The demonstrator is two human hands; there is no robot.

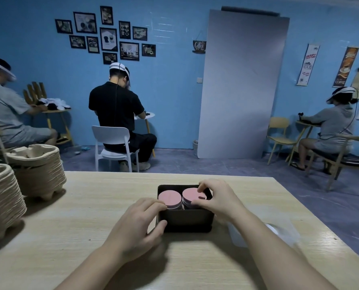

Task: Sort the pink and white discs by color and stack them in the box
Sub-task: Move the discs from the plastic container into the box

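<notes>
Pale wood-grain tabletop (pixel 74 216) fills the foreground, and the dark box (pixel 185 218) is set near its middle, long side running left to right, parallel with the far edge. Two pink-topped stacks are seen inside, flat faces turned straight up: the left pink stack (pixel 169 197) against the box's left wall, the right pink stack (pixel 192 195) just beside it. No white discs can be made out in the box.

The right hand (pixel 218 197) is curled over the right stack, its top disc pinched at the rim between thumb and fingertips. The left hand (pixel 136 222) is wrapped on the box's near-left corner, fingers over the rim, thumb on the front wall, the box being steadied.

Risk is judged here: the stacks stand touching, so a disc set off-centre could nudge the neighbour and slide both columns askew. A tug on the corner could shift the box and tilt them.

Two piles of paper trays (pixel 36 174) are stacked at the table's left edge.
</notes>
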